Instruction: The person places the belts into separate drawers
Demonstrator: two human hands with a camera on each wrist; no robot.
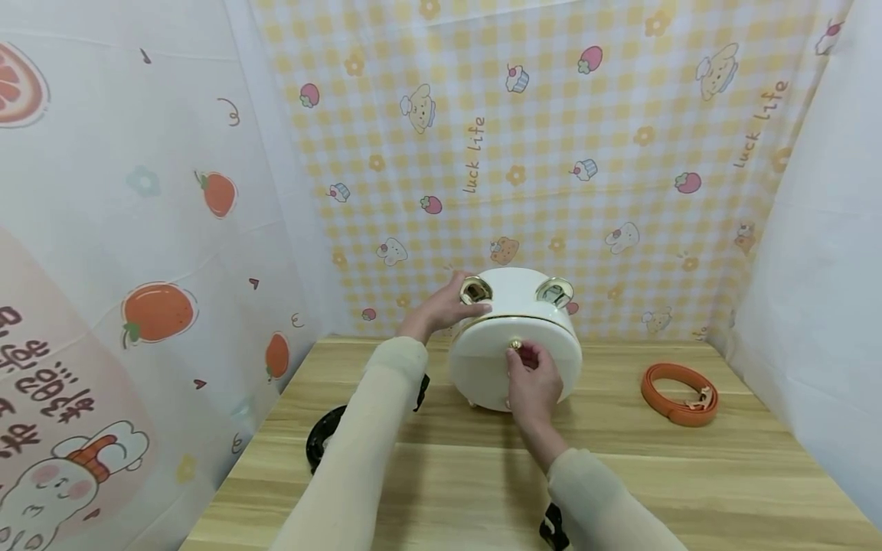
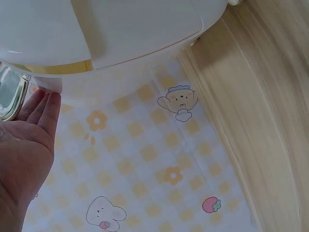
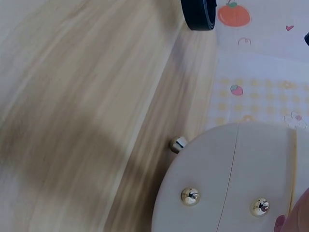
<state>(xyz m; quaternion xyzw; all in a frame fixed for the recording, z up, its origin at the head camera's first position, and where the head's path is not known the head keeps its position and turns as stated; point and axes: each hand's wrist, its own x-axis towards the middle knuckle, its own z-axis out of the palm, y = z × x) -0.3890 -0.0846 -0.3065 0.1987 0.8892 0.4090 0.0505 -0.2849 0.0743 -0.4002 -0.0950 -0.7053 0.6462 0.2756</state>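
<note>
A white, drum-shaped box (image 1: pixel 475 367) stands on the table, with two gold-rimmed, ear-like parts (image 1: pixel 554 291) on top. Against its upper left side rests my left hand (image 1: pixel 441 308), thumb along the top beside the left ear; in the left wrist view the fingers (image 2: pixel 48 113) look straight and touch the box. My right hand (image 1: pixel 536 386) has thumb and curled fingers at a small gold knob (image 1: pixel 515 344) on the front, pinching it. The right wrist view shows this upper knob (image 3: pixel 259 207), a lower knob (image 3: pixel 190 196) and a seam between them.
A coiled orange belt (image 1: pixel 678 394) lies on the wooden table (image 1: pixel 620 474) to the right. Left of the box, a black round item (image 1: pixel 320 440) is partly hidden by my left forearm. Patterned cloth (image 1: pixel 517 138) hangs behind the table.
</note>
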